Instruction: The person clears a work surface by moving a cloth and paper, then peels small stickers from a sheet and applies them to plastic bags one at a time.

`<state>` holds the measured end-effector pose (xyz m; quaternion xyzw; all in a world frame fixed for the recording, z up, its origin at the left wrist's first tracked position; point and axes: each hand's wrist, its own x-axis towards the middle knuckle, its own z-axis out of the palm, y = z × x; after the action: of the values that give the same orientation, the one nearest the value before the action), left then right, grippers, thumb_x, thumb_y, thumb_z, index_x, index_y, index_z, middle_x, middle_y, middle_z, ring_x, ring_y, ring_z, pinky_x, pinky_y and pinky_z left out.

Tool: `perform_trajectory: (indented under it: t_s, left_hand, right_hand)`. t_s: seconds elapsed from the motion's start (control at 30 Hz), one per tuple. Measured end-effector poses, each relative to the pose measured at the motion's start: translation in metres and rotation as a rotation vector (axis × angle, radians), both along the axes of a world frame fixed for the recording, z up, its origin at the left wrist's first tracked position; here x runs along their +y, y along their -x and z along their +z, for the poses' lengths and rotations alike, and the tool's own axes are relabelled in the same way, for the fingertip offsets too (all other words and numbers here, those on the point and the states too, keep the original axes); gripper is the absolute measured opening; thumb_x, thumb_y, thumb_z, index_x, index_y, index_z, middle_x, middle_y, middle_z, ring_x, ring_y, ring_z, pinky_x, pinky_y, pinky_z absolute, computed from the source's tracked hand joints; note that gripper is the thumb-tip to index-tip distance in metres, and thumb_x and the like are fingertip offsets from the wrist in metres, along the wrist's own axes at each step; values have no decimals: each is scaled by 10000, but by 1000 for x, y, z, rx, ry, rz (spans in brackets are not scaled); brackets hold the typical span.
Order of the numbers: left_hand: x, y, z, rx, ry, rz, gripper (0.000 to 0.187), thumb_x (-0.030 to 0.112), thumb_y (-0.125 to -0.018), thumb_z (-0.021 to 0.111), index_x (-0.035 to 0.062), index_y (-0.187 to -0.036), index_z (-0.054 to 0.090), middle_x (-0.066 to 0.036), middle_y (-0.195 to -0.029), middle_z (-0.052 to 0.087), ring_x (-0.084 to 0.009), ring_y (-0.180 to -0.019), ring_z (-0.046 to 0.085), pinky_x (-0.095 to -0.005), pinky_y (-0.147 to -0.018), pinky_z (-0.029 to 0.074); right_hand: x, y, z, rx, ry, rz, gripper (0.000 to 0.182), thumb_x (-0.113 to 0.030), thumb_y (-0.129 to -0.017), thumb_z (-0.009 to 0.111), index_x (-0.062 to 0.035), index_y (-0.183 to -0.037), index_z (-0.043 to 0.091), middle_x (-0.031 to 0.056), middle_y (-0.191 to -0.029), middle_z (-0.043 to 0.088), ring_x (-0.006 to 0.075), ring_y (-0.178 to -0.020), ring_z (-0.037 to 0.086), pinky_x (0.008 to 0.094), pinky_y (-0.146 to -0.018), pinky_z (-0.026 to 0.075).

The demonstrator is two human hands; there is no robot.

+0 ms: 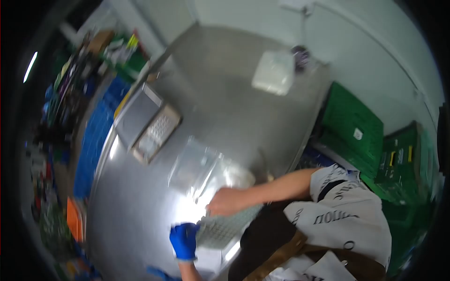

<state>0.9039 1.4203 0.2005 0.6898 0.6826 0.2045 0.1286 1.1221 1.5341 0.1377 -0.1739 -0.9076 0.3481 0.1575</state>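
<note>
Lower centre of frame: bare right hand [226, 201] fingers closed on clear plastic bag [199, 166]; bag extends toward upper left. Blue-gloved left hand [183, 240] grips white perforated tray [224, 227] directly below, on steel surface [140, 210].

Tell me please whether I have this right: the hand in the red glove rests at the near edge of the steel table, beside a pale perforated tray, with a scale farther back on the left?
Not quite: the head view shows the gloved hand wearing a blue glove, not a red one. The rest stands: it rests at the near edge of the steel table, beside the pale perforated tray, with the scale farther back on the left.
</note>
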Motion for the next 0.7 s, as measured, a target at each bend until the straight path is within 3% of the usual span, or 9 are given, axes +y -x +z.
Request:
perform_trajectory:
  t_s: [0.07, 0.1, 0.13, 0.17, 0.27, 0.4, 0.43, 0.53, 0.7]
  left_hand:
    - [-5, 3, -8, -77, -11, -13, 156, 117, -618, 791, 107, -700, 659, -56, -682, 634, -244, -632, 579, -366, -620, 430]
    - [-4, 4, -6, -37, -26, -97, 136, 88, -681, 781, 78, -760, 671, -47, -734, 659, -210, -647, 593, -336, -615, 455]
    - [-5, 11, -1, -55, 295, -25, 426, 184, -728, 757, 72, -1124, 646, -162, -995, 659, -305, -912, 617, -421, -801, 488]
    - [2, -13, 23, -115, 152, -24, 227, 111, -746, 739, 73, -967, 707, -118, -791, 674, -276, -709, 626, -386, -672, 494]
    - [4, -15, 40, -72, 71, -62, 233, 99, -762, 736, 60, -988, 699, -121, -870, 688, -270, -782, 632, -359, -748, 508]
    - [-8, -16, 49, -593, 157, 277, 244, 139, -772, 758, 85, -1004, 705, -153, -991, 697, -288, -905, 655, -380, -877, 487]
    - [-8, -4, 14, -717, -4, 356, 146, 0, -708, 737, 17, -841, 681, -36, -780, 657, -125, -700, 584, -262, -625, 454]
    - [-11, -20, 37, -831, -62, 355, 128, -73, -755, 664, -35, -877, 676, -53, -849, 656, -128, -792, 594, -249, -708, 479]
    - [-12, -31, 49, -803, -104, 357, 80, -51, -784, 668, -35, -860, 686, -42, -785, 647, -112, -742, 582, -240, -698, 462]
  right_hand:
    - [2, -6, 19, -21, 23, 36, 312, -320, -884, 556, -22, -817, 624, 168, -687, 636, 370, -695, 634, 468, -624, 499]
    - [3, -10, 28, -31, -24, 34, 324, -328, -889, 550, -23, -807, 620, 167, -676, 631, 372, -690, 631, 470, -621, 493]
    - [5, -14, 34, -36, -65, 43, 336, -336, -895, 544, -23, -797, 615, 166, -665, 626, 375, -685, 627, 472, -618, 487]
    - [9, -20, 39, -57, -89, 24, 325, -333, -899, 536, -34, -789, 603, 159, -663, 623, 372, -677, 622, 472, -605, 484]
    - [14, -43, 39, -50, -120, -27, 299, -324, -916, 504, -64, -786, 576, 147, -659, 607, 366, -661, 611, 472, -574, 472]
    - [16, -56, 31, 89, -194, -11, 260, -291, -928, 474, -82, -804, 567, 138, -686, 610, 343, -650, 606, 457, -572, 479]
    - [11, -57, 26, 102, -156, -70, 237, -277, -922, 491, -85, -803, 564, 128, -681, 609, 332, -639, 605, 446, -567, 483]
    - [10, -68, 44, 225, -176, -121, 193, -248, -886, 574, -90, -777, 557, 100, -660, 601, 303, -608, 601, 407, -545, 490]
    - [-2, -84, 61, 248, -159, -197, 245, -252, -821, 669, -79, -682, 565, 75, -608, 562, 284, -562, 576, 379, -505, 460]
